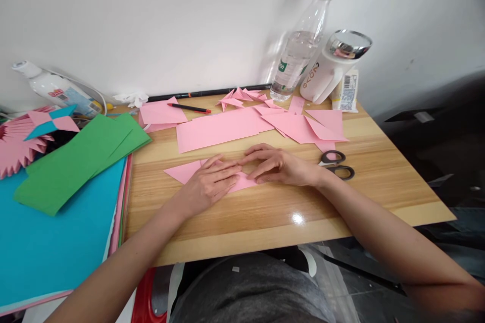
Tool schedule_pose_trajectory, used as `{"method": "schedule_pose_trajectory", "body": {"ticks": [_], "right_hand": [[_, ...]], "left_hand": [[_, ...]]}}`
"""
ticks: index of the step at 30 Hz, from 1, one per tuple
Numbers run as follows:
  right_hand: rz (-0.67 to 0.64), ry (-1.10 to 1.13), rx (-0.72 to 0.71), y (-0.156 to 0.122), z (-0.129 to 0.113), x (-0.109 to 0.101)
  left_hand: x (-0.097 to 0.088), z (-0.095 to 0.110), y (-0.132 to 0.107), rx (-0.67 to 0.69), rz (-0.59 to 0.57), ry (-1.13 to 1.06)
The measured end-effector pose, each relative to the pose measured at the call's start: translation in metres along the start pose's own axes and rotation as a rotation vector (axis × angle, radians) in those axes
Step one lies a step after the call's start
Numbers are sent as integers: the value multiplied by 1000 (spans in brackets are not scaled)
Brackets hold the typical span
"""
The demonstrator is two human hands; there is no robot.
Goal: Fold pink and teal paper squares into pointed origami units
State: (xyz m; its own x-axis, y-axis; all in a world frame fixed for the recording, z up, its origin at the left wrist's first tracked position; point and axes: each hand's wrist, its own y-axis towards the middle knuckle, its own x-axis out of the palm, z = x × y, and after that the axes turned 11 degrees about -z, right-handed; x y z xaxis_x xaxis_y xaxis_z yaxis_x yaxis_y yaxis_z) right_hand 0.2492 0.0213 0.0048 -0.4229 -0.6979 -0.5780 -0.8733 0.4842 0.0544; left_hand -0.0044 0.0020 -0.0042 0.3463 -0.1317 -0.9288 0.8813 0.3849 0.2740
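A small pink paper piece point(184, 170) lies on the wooden table point(265, 212) in front of me. My left hand point(210, 184) rests flat on it with fingers stretched out. My right hand point(278, 165) is beside it, fingers curled down and pressing their tips on the same paper near its middle. The two hands' fingertips nearly meet.
Larger pink sheets point(223, 128) and folded pink bits point(242, 96) lie behind the hands. Scissors point(337, 164) sit just right of my right hand. A pencil point(189, 107), a clear bottle point(299, 45), a white cup point(333, 68), green paper point(81, 159) and blue paper point(49, 247) at left.
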Motion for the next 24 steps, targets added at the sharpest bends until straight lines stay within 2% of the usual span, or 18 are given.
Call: {"method": "schedule_pose_trajectory", "body": {"ticks": [11, 16, 20, 24], "right_hand": [[7, 8, 13, 0, 0, -1], [-4, -27, 21, -1, -2, -1], [-28, -95, 21, -3, -2, -1], [-32, -148, 45, -6, -4, 1]], "left_hand": [[-5, 2, 0, -11, -128, 40], [-2, 5, 2, -148, -93, 23], [-1, 4, 1, -53, -87, 118], [-2, 3, 0, -31, -110, 163]]}}
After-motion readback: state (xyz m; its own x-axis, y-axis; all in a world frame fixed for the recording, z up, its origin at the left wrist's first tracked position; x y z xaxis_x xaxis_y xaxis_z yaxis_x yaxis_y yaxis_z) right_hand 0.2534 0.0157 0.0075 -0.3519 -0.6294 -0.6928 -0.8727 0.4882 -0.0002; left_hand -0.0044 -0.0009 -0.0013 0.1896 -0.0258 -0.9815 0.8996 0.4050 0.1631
